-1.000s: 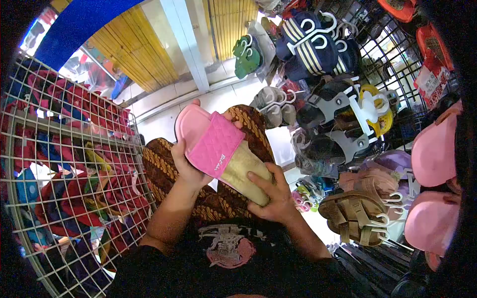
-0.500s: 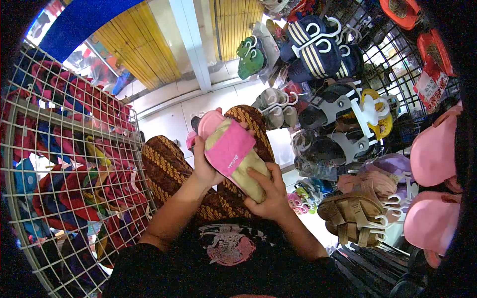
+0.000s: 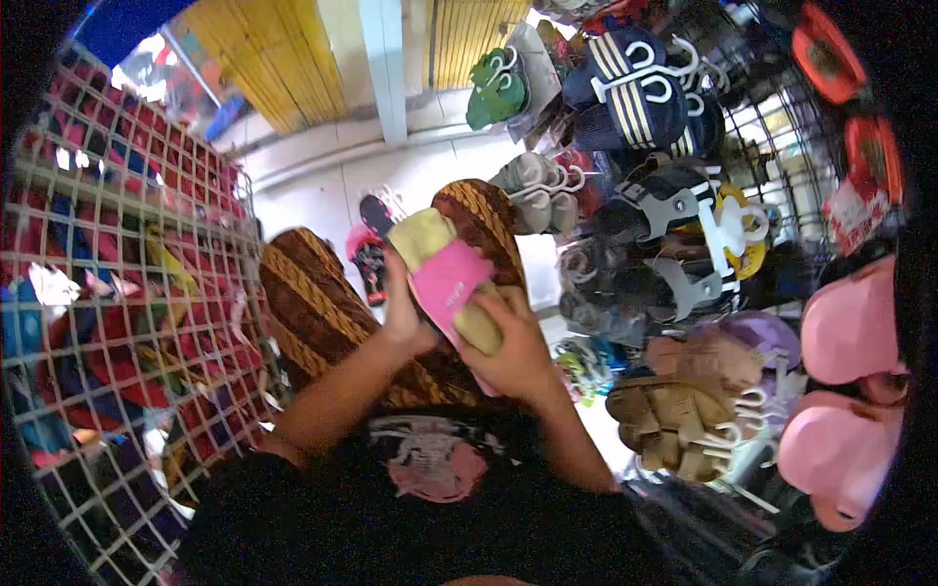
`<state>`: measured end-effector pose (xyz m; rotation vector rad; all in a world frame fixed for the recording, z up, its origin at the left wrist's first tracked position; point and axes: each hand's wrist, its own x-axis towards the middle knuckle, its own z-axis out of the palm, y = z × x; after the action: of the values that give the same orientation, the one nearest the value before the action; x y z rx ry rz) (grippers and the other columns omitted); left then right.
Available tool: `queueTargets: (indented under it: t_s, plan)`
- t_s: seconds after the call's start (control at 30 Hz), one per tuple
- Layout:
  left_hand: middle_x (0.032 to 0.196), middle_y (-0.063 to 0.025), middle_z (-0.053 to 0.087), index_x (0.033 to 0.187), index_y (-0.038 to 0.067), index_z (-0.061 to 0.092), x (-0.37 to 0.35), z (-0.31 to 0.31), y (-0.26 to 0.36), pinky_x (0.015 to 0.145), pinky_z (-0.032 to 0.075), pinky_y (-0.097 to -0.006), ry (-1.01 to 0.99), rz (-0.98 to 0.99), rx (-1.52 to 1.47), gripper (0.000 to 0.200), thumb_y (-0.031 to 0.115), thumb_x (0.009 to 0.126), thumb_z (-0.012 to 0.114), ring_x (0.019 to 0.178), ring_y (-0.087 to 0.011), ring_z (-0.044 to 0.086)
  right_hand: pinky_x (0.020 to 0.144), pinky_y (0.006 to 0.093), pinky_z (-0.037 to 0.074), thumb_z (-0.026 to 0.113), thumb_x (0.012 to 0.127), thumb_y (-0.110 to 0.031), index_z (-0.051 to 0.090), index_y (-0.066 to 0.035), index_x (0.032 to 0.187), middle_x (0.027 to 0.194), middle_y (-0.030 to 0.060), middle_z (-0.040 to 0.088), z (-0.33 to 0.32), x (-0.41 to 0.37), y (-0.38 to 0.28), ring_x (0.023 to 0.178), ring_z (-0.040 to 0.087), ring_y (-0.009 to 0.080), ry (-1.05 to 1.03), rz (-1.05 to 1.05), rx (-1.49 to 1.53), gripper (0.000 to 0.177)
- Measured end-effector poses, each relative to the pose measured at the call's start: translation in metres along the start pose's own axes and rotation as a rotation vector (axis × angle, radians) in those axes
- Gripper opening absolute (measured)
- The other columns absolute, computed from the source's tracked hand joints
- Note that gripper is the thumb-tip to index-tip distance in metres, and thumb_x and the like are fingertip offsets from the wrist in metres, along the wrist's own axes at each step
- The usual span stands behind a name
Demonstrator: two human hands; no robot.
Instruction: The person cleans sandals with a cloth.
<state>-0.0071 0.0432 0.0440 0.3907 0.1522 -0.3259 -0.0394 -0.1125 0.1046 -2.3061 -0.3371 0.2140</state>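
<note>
A pink slide sandal is held over my lap, its wide strap bearing small pale lettering. A pale yellow, soft-looking insert runs under the strap and shows on both sides of it. My left hand grips the sandal along its left edge, thumb up beside the strap. At the lower end my right hand is closed around the insert and the sandal, with fingers pressed on the insert just below the strap. The fingers underneath are hidden.
A wire grid rack with colourful footwear behind it stands on the left. At the right hang navy striped slides, brown sandals and pink footwear. More sandals lie on the white tiled floor beyond my patterned trousers.
The yellow insert has slid up through the strap and now covers the upper end, where pink sole showed before. My right hand has moved up closer to the strap. The view has shifted slightly.
</note>
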Motion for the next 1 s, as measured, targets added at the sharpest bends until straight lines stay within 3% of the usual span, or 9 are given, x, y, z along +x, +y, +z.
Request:
queueTargets:
  t_s: [0.1,0.23,0.27,0.47,0.6,0.67,0.8,0.9,1.0]
  plan:
    - [0.126,-0.0164,0.057,0.136,0.007,0.043,0.003,-0.014,-0.001,0.103,0.042,-0.0509,0.06,-0.034,-0.104,0.092,0.081,0.083,0.027,0.118,-0.0329,0.056,0.091,0.0476,0.048,0.074,0.073,-0.03,0.056,-0.015,0.125,0.118,0.0229,0.05,0.0,0.001,-0.011,0.105,0.054,0.0426,-0.178,0.147,-0.083,0.058]
    - [0.125,-0.0155,0.057,0.136,0.008,0.043,-0.004,-0.011,-0.001,0.104,0.042,-0.0505,0.08,-0.081,-0.097,0.086,0.077,0.087,0.027,0.116,-0.0332,0.057,0.088,0.0464,0.048,0.072,0.071,-0.023,0.057,-0.011,0.128,0.112,0.0222,0.05,0.002,-0.019,-0.008,0.101,0.055,0.0429,-0.078,-0.09,-0.198,0.06]
    - [0.125,-0.0154,0.057,0.136,0.008,0.043,-0.003,-0.008,-0.001,0.103,0.042,-0.0502,0.087,-0.081,-0.114,0.086,0.077,0.087,0.028,0.116,-0.0331,0.057,0.089,0.0454,0.048,0.072,0.07,-0.021,0.055,-0.011,0.13,0.114,0.0227,0.049,0.003,-0.025,-0.003,0.103,0.055,0.0428,-0.126,0.098,-0.157,0.063]
    - [0.113,-0.0159,0.061,0.124,0.004,0.052,0.016,-0.037,0.014,0.101,0.044,-0.0508,0.127,-0.103,-0.301,0.09,0.081,0.079,0.042,0.109,-0.0333,0.059,0.097,0.0424,0.045,0.075,0.068,-0.017,0.054,-0.012,0.134,0.118,0.0208,0.053,-0.019,-0.061,-0.009,0.113,0.054,0.039,-0.345,0.242,-0.118,0.07]
    - [0.119,-0.0178,0.06,0.126,0.003,0.051,0.023,-0.05,0.043,0.102,0.043,-0.0517,0.241,-0.044,-0.3,0.081,0.073,0.085,0.046,0.113,-0.0348,0.057,0.102,0.0396,0.041,0.08,0.068,-0.018,0.051,-0.01,0.134,0.121,0.0178,0.055,-0.041,-0.077,0.004,0.121,0.051,0.032,-0.512,0.302,0.016,0.072]
    - [0.12,-0.0181,0.059,0.128,0.004,0.05,0.024,-0.048,0.043,0.102,0.044,-0.0515,0.117,-0.051,-0.282,0.077,0.07,0.087,0.047,0.114,-0.0346,0.057,0.102,0.0392,0.04,0.082,0.069,-0.023,0.049,-0.006,0.129,0.12,0.0175,0.054,-0.043,-0.074,0.005,0.119,0.051,0.0326,-0.56,0.368,0.055,0.07]
    - [0.115,-0.0169,0.061,0.128,0.005,0.05,0.027,-0.048,0.042,0.1,0.046,-0.0496,0.127,-0.057,-0.302,0.07,0.063,0.09,0.049,0.109,-0.0321,0.06,0.096,0.0405,0.042,0.08,0.069,-0.02,0.047,-0.003,0.123,0.118,0.0172,0.052,-0.008,-0.071,0.001,0.11,0.052,0.0336,-0.291,0.214,-0.178,0.065]
    - [0.109,-0.0158,0.063,0.123,0.005,0.053,0.027,-0.054,0.044,0.098,0.048,-0.0463,0.121,-0.065,-0.279,0.066,0.063,0.09,0.049,0.104,-0.031,0.062,0.099,0.0406,0.041,0.077,0.069,-0.016,0.048,-0.001,0.123,0.12,0.0178,0.052,-0.01,-0.059,0.003,0.113,0.052,0.0337,-0.192,0.226,-0.045,0.063]
    - [0.108,-0.0147,0.064,0.121,0.005,0.053,0.017,-0.039,0.048,0.097,0.048,-0.0443,0.131,-0.025,-0.094,0.062,0.06,0.093,0.046,0.103,-0.0299,0.063,0.101,0.042,0.04,0.075,0.069,-0.011,0.049,-0.003,0.133,0.127,0.0184,0.05,-0.018,-0.038,0.002,0.116,0.051,0.034,0.071,0.092,-0.235,0.07]
